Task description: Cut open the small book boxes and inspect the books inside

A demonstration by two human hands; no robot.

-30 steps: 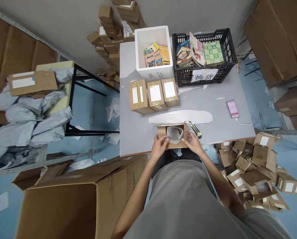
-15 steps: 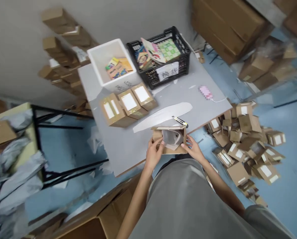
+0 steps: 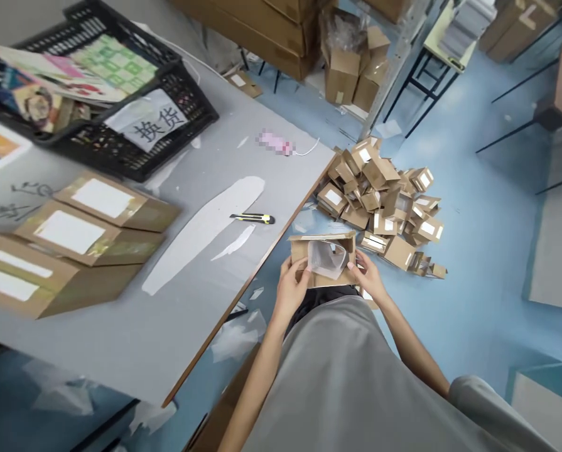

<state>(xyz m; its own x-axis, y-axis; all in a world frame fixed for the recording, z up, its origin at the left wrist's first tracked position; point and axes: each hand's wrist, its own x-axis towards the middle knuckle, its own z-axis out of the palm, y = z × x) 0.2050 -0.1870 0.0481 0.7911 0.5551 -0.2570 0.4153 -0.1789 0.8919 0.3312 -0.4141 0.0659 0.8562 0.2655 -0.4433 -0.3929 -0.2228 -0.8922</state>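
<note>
Between my hands is a small open cardboard box (image 3: 299,249), held in front of my body off the table's edge. Inside it lies translucent whitish plastic wrapping (image 3: 326,258); whether anything else is in there, I cannot tell. My left hand (image 3: 292,284) grips the box's left side, thumb at the opening. On the right side, my right hand (image 3: 369,276) holds the wall with thumb and fingers. A black and yellow utility knife (image 3: 253,218) lies on the grey table (image 3: 205,276), left of the box.
Three taped cardboard boxes (image 3: 115,242) stand on the table beside a black crate (image 3: 144,132) of books. A pink object (image 3: 275,142), pixelated, lies near the far corner. Many opened boxes (image 3: 384,194) are heaped on the blue floor (image 3: 478,220). A metal shelf post (image 3: 394,69) rises behind.
My view and body have turned right. The box, still in both hands, is now beyond the table's edge, in front of the floor heap. My grip looks the same.
</note>
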